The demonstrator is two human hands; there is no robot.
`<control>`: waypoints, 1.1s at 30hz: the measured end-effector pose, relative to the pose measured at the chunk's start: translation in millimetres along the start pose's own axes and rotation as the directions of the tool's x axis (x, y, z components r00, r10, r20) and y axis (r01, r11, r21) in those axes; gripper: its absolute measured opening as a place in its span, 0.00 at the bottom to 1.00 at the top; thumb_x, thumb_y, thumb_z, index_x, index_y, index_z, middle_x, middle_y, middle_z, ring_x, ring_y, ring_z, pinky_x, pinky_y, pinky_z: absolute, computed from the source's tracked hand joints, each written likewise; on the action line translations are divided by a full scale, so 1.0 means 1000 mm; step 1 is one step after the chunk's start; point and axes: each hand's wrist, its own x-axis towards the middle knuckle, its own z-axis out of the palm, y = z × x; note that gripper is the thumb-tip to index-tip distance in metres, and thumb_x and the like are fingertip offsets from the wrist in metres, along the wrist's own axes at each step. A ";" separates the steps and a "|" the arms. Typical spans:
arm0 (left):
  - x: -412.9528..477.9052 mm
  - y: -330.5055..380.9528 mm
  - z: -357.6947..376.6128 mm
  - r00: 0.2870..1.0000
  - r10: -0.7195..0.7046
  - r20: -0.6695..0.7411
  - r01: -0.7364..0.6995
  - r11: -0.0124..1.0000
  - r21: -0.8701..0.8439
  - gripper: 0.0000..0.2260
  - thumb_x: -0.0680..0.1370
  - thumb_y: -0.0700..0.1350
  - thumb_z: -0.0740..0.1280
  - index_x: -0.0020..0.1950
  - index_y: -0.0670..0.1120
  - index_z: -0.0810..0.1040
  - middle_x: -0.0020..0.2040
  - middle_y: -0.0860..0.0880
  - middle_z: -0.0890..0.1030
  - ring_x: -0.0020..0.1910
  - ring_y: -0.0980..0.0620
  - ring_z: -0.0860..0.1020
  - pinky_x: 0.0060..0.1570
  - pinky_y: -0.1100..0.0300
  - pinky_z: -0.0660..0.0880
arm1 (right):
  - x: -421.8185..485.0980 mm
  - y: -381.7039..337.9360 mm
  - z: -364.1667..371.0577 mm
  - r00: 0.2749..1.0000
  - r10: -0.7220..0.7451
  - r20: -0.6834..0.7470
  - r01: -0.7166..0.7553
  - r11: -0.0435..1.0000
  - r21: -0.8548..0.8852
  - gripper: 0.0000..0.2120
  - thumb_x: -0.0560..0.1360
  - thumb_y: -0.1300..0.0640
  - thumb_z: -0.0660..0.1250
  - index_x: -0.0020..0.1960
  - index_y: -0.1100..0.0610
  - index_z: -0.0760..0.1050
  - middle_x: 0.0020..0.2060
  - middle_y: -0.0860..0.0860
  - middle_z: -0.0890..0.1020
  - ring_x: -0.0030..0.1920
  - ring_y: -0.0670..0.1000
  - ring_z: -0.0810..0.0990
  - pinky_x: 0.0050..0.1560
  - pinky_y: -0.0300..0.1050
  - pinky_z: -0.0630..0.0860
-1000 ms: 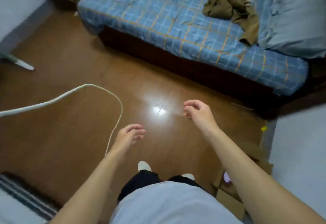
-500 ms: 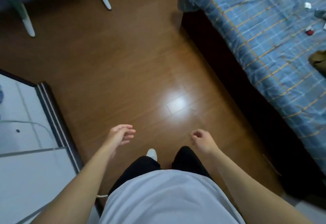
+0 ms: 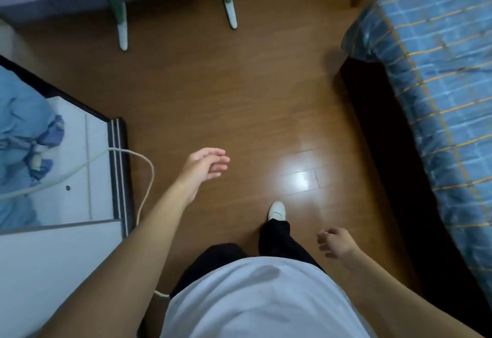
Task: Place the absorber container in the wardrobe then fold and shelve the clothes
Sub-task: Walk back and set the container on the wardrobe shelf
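Brown wooden floor (image 3: 213, 84) fills the head view, between the blue checked bed (image 3: 439, 84) on the right and crumpled blue fabric (image 3: 24, 129) on the left. Near the middle the left hand (image 3: 203, 165) reaches forward, its grip apart and empty; the right hand (image 3: 336, 241) hangs loosely curled, holding nothing, probably swung for balance in walking. No absorber container shows, so its axis and heading cannot be told

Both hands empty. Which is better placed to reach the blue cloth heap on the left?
Probably left: the left hand is open, forward and nearer the blue cloth heap; the right hand hangs back beside the bed.
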 end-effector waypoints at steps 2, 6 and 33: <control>0.012 0.000 -0.005 0.996 -0.066 -0.063 0.067 0.998 0.010 0.09 0.82 0.38 0.61 0.55 0.45 0.81 0.52 0.45 0.86 0.49 0.49 0.84 0.55 0.53 0.78 | 0.019 -0.066 -0.015 0.995 -0.092 0.045 0.091 0.996 0.013 0.10 0.82 0.62 0.60 0.58 0.67 0.77 0.45 0.58 0.80 0.42 0.55 0.78 0.43 0.50 0.74; 0.018 -0.015 -0.019 0.960 -0.221 -0.170 0.222 0.975 -0.014 0.11 0.83 0.39 0.60 0.57 0.44 0.81 0.52 0.46 0.86 0.52 0.48 0.84 0.56 0.52 0.80 | 0.038 -0.211 -0.027 0.953 -0.294 0.079 0.281 0.949 0.145 0.06 0.81 0.61 0.61 0.52 0.61 0.77 0.44 0.56 0.80 0.41 0.53 0.78 0.42 0.46 0.74; 0.411 0.348 -0.131 0.997 -0.001 -0.077 -0.013 0.983 -0.184 0.09 0.82 0.41 0.62 0.56 0.46 0.82 0.51 0.48 0.87 0.52 0.50 0.85 0.54 0.55 0.80 | 0.211 -0.544 -0.058 0.998 -0.037 -0.048 0.030 0.989 -0.143 0.08 0.82 0.62 0.62 0.53 0.64 0.79 0.41 0.59 0.82 0.39 0.56 0.80 0.39 0.48 0.77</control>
